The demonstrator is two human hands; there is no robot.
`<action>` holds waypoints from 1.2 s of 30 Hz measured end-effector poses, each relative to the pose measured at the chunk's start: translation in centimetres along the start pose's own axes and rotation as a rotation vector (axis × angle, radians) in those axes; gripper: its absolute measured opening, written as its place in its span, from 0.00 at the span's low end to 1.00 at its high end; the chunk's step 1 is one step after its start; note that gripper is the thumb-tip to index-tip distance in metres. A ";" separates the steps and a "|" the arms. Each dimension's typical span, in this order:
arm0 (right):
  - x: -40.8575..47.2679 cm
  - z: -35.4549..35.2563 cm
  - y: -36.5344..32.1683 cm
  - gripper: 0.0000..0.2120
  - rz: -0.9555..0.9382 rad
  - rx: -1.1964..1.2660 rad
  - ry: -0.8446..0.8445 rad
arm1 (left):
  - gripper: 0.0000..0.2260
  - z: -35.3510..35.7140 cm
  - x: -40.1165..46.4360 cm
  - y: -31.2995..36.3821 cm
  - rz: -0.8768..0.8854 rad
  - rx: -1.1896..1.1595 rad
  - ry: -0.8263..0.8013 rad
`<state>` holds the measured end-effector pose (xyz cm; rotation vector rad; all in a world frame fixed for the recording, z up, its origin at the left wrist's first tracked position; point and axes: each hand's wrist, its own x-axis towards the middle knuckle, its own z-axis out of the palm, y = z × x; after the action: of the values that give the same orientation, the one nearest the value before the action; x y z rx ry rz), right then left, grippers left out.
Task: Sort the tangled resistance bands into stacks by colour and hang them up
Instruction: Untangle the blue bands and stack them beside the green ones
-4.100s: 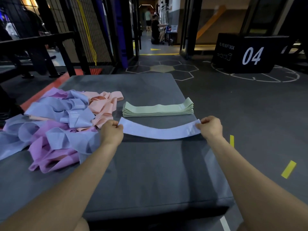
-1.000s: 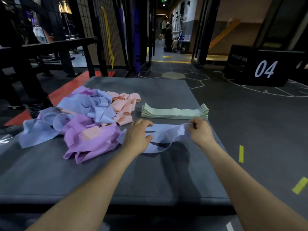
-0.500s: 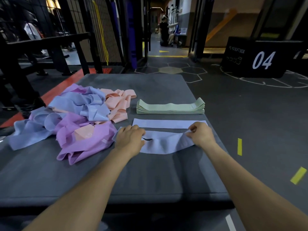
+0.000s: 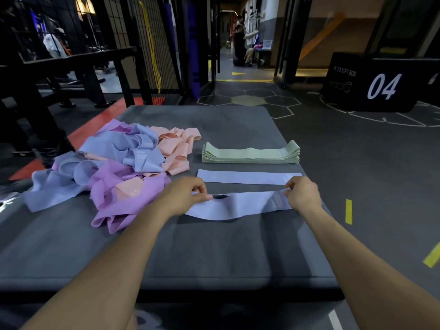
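Observation:
A blue band is stretched between my hands just above the grey mat. My left hand pinches its left end and my right hand pinches its right end. Just beyond it one blue band lies flat on the mat. Behind that sits a neat stack of green bands. A tangled heap of blue, purple and peach bands covers the mat's left side.
A black plyo box marked 04 stands on the floor at the right. A black rack with mesh panels runs along the left. A person is far down the corridor. Yellow floor markers lie beside the mat.
One blue band was laid flat in front of the green stack. I have taken hold of a second blue band and pulled it straighter between both hands over the last second.

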<state>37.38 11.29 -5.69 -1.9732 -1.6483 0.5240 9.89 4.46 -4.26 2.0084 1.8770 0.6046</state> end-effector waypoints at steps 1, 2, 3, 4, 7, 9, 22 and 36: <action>0.0 0.0 0.1 0.11 0.005 -0.016 0.008 | 0.10 -0.2 0.0 0.1 -0.008 -0.085 0.035; 0.0 0.0 0.1 0.11 0.008 -0.028 0.011 | 0.10 -0.4 0.0 0.3 -0.012 -0.148 0.078; 0.0 0.0 0.2 0.12 0.009 -0.035 0.011 | 0.11 -0.5 0.1 0.4 -0.021 -0.198 0.116; 0.0 0.0 0.3 0.12 0.010 -0.035 0.009 | 0.11 -0.6 0.2 0.5 -0.028 -0.238 0.156; 0.0 -0.2 0.2 0.12 0.027 -0.015 0.007 | 0.13 -0.8 0.5 0.3 -0.081 -0.364 0.296; -0.2 -0.6 -0.2 0.11 0.027 -0.003 0.006 | 0.15 -0.8 0.7 -0.2 -0.137 -0.464 0.347; 0.0 -1.0 0.3 0.10 -0.031 -0.109 -0.014 | 0.10 0.9 0.9 -1.3 -0.254 -0.091 0.116; -0.1 -2.1 0.7 0.01 0.106 -0.008 -0.114 | 0.18 0.8 0.4 -1.1 -0.497 0.202 0.103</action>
<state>39.13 10.80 -4.42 -2.0793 -1.6207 0.6822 9.32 4.96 -5.45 1.5380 2.4632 0.3957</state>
